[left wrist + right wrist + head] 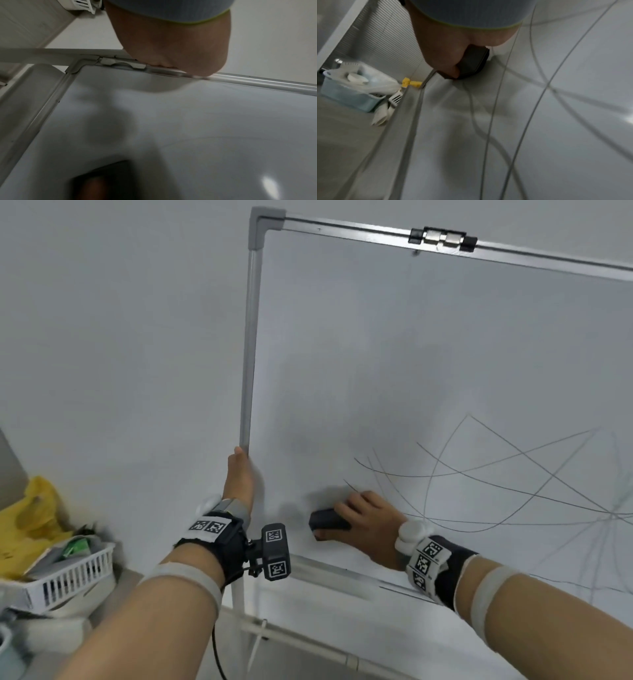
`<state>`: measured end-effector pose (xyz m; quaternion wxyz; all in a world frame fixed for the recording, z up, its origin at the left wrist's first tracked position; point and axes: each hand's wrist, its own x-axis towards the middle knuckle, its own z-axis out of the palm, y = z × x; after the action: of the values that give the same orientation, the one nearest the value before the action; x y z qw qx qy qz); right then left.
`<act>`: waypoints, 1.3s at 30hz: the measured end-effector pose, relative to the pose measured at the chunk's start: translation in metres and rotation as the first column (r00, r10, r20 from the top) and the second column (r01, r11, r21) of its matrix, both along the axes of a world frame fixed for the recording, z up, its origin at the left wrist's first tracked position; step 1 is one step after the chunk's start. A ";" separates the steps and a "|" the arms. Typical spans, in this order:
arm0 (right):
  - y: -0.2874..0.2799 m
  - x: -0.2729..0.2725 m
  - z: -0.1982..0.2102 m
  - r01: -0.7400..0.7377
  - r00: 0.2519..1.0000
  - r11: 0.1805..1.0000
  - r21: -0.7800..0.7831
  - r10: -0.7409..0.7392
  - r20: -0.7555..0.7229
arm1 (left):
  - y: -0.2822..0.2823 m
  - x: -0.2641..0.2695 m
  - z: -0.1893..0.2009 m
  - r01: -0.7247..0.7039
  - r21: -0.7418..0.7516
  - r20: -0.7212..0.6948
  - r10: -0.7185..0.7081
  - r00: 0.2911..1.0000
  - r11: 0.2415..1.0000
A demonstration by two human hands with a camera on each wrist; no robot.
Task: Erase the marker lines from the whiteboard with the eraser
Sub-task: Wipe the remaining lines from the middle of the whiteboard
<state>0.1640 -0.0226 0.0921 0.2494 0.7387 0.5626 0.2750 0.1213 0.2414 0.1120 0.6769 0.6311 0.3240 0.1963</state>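
Eraser [328, 519], light and firm, sits pinched by its sides in my right hand [368, 523], flat against the slick whiteboard [428, 344]; my left hand [238, 478] grips the frame [249, 347] alongside.

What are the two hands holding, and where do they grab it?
The right hand holds the dark eraser by its sides, pressing it on the whiteboard. The left hand grips the whiteboard's left frame edge, low down.
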 end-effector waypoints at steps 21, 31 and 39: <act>-0.004 0.011 0.049 0.023 0.995 0.803 0.595 -0.074 0.062 | -0.005 0.015 -0.011 -0.105 0.010 -0.009 0.105 0.994 0.994; -0.078 -0.004 -0.039 -0.077 0.997 0.996 -0.037 0.077 0.019 | -0.035 0.006 -0.023 -0.305 0.166 0.030 0.304 0.952 0.938; -0.047 0.007 0.074 0.000 1.000 0.783 0.622 -0.016 0.020 | -0.115 -0.034 -0.069 -0.506 0.277 -0.101 0.548 0.830 0.817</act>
<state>0.1712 -0.0700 0.1664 0.0002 0.7786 0.4343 0.4529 0.0870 0.1260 0.0433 0.4838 0.6076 0.5187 0.3574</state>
